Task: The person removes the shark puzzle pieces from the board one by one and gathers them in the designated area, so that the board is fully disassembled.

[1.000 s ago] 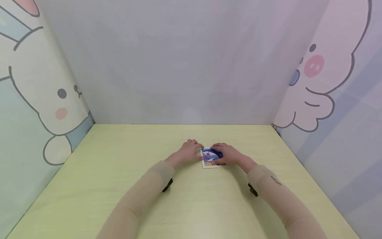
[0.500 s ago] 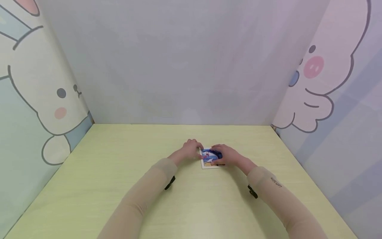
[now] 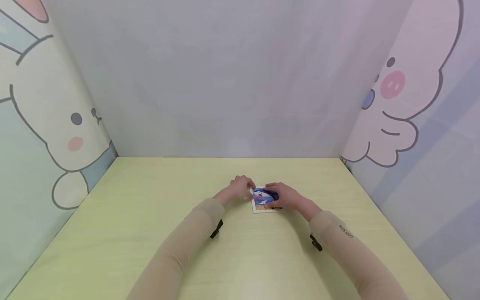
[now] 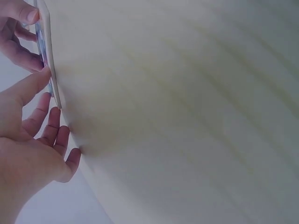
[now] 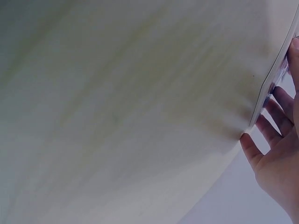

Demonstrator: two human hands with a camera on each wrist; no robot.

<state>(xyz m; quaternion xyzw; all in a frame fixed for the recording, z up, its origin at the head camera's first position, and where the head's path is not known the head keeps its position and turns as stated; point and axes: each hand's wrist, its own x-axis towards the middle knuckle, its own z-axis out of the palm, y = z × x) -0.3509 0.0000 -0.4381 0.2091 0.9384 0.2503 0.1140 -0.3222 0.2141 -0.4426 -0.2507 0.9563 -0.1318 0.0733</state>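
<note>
A small white-bordered card (image 3: 262, 200) with a blue picture lies flat on the pale yellow-green table (image 3: 150, 233) near its middle. My left hand (image 3: 241, 187) sits at the card's left edge with fingertips touching it. In the left wrist view my left hand (image 4: 37, 126) has its fingers straight and the thumb against the card's thin edge (image 4: 48, 70). My right hand (image 3: 284, 195) rests over the card's right part and covers it. In the right wrist view my right hand's fingers (image 5: 268, 130) lie straight beside the card edge (image 5: 275, 70).
Three walls box in the table: a plain grey back wall (image 3: 232, 83), a left wall with a rabbit drawing (image 3: 56, 125) and a right wall with a pink cartoon figure (image 3: 405, 96). Beige sleeves cover both forearms, and a black strap (image 3: 215, 229) shows at each wrist.
Both hands stay at the card. The left forearm has shifted slightly to the right, and the card has barely moved.
</note>
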